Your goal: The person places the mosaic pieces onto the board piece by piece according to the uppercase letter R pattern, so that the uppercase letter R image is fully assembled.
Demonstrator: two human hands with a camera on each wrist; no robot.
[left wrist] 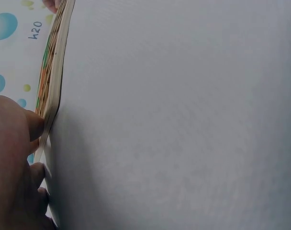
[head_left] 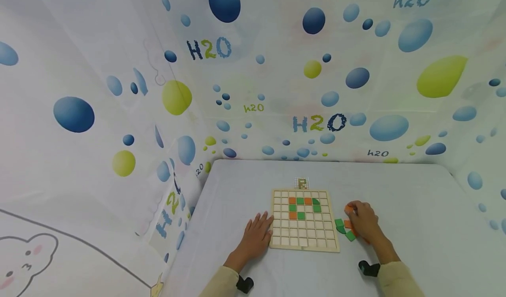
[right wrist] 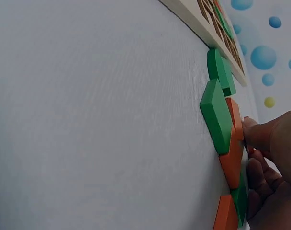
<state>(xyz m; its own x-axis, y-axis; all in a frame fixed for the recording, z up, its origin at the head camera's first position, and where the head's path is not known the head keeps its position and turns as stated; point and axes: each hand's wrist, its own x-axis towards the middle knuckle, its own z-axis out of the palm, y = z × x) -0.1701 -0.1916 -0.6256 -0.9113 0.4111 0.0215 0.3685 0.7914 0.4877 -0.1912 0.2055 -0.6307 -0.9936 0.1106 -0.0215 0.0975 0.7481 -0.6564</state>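
From the head view, my left hand (head_left: 256, 234) lies flat on the table (head_left: 415, 209), its straight fingers set against the left edge of the wooden grid board (head_left: 305, 219); I judge this braces the board so it cannot slide. The hand grips nothing. On the board's upper rows sit orange and green tiles (head_left: 304, 204) in a small cluster. A little pattern card (head_left: 301, 183) lies just beyond the board's far edge. My right hand (head_left: 363, 221) is to the right of the board, over a loose heap of tiles (head_left: 343, 229), and its fingers appear to pinch an orange tile (head_left: 348, 208) at their tips.

The left wrist view gives the board edge-on (left wrist: 52, 91), a thin pale slab with colour showing along its top. It confirms what the head view only hints: my fingertips (left wrist: 34, 125) touch the board's side, not curled round anything. The bare table (left wrist: 184, 120) fills the rest.

The right wrist view shows the heap close: green tiles (right wrist: 217, 112) and orange tiles (right wrist: 231, 160) lie flat on the table, touching one another, near the board's corner (right wrist: 203, 24). My fingers (right wrist: 265, 136) curl at the tiles' edge, but the tile that they hold is hidden here; only the head view shows it.
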